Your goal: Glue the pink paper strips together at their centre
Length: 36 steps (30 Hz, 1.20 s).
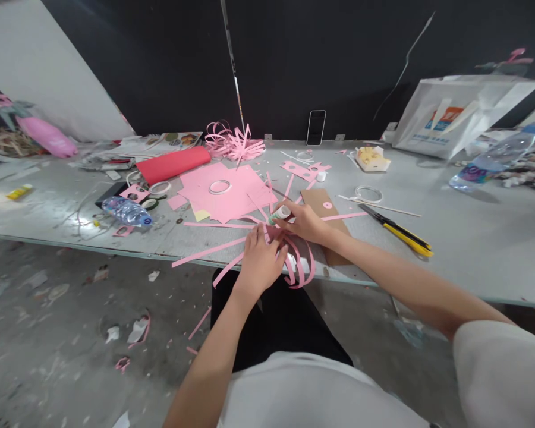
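Observation:
My left hand [261, 258] presses down on a bundle of looped pink paper strips [299, 267] at the table's front edge. My right hand [304, 223] grips a small glue stick [279, 214] with a white cap, its tip pointed at the strips beside my left hand. Long loose pink strips [209, 249] fan out to the left. Flat pink paper sheets [227, 193] lie just behind, with a white tape ring [220, 186] on them. A brown card [323, 205] with a pink dot lies under my right wrist.
A yellow utility knife [399, 230] lies to the right. A water bottle [127, 211] lies at left, another bottle [494, 160] at far right. A red paper roll [173, 164], a finished pink strip flower [234, 141], a phone [316, 127] and a white bag [455, 116] stand behind. Scraps litter the floor.

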Available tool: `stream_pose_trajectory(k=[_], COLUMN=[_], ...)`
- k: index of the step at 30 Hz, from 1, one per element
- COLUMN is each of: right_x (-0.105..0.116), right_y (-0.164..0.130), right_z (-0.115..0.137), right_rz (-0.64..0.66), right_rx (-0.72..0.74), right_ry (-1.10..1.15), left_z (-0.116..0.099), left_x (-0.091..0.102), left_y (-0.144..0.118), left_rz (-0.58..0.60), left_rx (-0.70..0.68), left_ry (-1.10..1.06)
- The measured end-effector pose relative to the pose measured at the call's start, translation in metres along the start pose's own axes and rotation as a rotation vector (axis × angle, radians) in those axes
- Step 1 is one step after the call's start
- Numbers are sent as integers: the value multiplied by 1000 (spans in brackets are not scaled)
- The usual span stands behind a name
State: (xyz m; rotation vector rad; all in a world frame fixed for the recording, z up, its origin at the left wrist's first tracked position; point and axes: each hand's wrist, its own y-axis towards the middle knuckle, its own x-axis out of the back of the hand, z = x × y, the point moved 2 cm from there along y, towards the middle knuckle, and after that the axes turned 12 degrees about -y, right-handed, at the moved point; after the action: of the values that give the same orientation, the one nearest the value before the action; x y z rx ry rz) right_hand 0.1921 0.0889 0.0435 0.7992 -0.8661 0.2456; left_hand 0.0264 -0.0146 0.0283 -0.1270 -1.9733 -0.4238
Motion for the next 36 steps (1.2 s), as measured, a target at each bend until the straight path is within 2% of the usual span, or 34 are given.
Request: stream_pose_trajectory(k=[6, 24, 27, 32, 36], right_x=[4, 13, 11, 8, 6], right_y=[0, -6, -7, -6, -7], right_z=[3, 10, 9, 7, 3], right_rz=[63, 109, 76, 35, 53], right_rx=[-22, -37, -73, -100, -77], right_ry=[31, 39, 41, 51, 39], left_z=[1, 2, 0, -2, 11], left_x=[-1, -3, -3, 2, 11], left_y=[0, -1, -1, -1, 5], left_rz=[2, 20, 6, -26, -52], left_rx=[9, 6, 1, -5, -47], left_ry=[-8, -6, 10, 17, 4])
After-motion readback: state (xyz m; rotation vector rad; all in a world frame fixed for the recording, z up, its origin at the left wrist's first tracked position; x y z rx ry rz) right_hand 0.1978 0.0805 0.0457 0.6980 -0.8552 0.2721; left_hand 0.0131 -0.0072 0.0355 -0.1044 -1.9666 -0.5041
